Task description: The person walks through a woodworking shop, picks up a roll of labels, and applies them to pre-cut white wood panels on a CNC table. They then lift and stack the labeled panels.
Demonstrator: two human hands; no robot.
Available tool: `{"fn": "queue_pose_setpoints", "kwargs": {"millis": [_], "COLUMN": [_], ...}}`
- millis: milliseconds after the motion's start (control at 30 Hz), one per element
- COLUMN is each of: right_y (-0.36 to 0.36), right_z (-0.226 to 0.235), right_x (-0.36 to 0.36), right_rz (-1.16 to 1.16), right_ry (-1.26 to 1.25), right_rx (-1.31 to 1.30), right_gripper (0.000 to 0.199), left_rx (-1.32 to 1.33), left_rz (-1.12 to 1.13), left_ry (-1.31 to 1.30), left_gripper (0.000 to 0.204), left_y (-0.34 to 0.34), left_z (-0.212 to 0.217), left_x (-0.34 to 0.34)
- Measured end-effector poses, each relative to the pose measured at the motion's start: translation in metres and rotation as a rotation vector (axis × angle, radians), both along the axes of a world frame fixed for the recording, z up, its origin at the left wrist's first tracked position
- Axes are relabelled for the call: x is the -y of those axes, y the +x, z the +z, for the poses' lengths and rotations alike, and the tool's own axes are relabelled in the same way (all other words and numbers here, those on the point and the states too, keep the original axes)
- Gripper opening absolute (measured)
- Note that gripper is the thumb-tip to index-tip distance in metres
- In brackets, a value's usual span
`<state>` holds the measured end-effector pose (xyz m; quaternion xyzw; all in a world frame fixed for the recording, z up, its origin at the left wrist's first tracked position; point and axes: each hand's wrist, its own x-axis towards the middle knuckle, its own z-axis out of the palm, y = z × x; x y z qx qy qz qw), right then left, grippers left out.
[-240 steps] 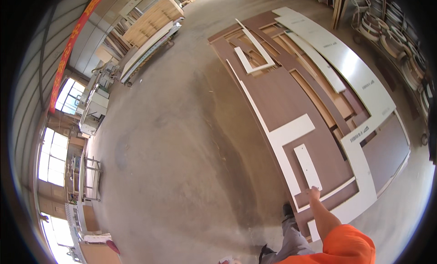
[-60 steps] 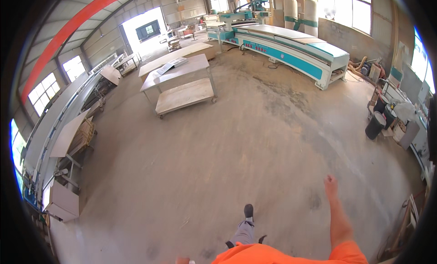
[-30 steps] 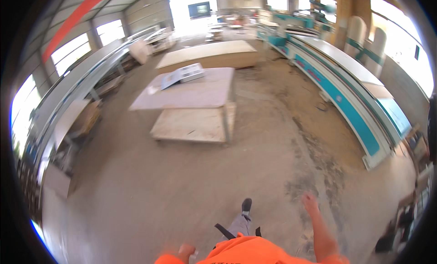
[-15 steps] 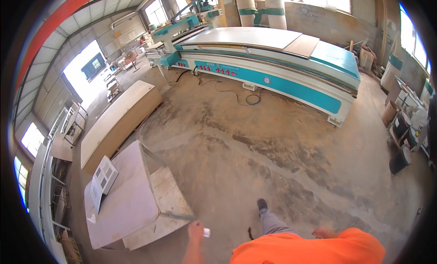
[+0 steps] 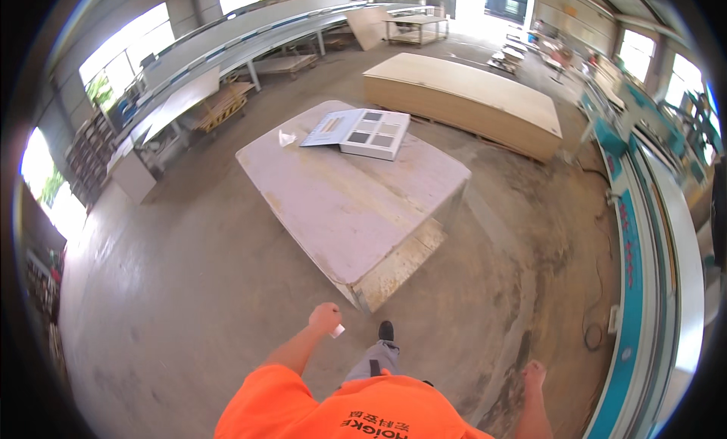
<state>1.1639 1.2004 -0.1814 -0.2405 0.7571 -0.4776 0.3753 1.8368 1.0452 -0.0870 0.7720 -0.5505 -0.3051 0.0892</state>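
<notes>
My left hand (image 5: 326,316) is closed on a small white piece (image 5: 338,331), perhaps folded paper, and hangs just short of the near corner of a worn pinkish-topped table (image 5: 326,204). Out to the right, over the floor, my right hand (image 5: 535,374) has its fingers curled, and nothing shows in it. An opened sample book (image 5: 375,134) with grey swatches lies near the table's far side. Beside it rests a crumpled white scrap (image 5: 287,138). Under the tabletop a lower board (image 5: 401,265) sticks out on the right.
Behind the table stands a long stack of boards (image 5: 462,90). A white and teal machine (image 5: 630,287) runs along the right, with a dark cable (image 5: 594,336) on the floor beside it. At the left is a long bench-like machine (image 5: 250,49) with leaning panels.
My view has swung left, so the table now sits in the middle and the machine at the right. The white piece stays in my left hand. My right arm is further out from my body.
</notes>
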Motion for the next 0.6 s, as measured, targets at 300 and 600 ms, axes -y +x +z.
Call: {"fn": "queue_pose_setpoints", "kwargs": {"millis": [300, 600], "right_y": [0.21, 0.528], "right_z": [0.058, 0.101], "right_x": [0.355, 0.651], "right_rz": [0.975, 1.592], "right_ry": [0.045, -0.233], "right_rx": [-0.611, -0.544], "right_gripper": [0.036, 0.039], "left_rx": [-0.25, -0.372], "left_rz": [0.321, 0.959], "left_ry": [-0.037, 0.09], "left_gripper": [0.029, 0.03], "left_y": [0.004, 0.004], "left_z": [-0.073, -0.06], "left_x": [0.036, -0.023]}}
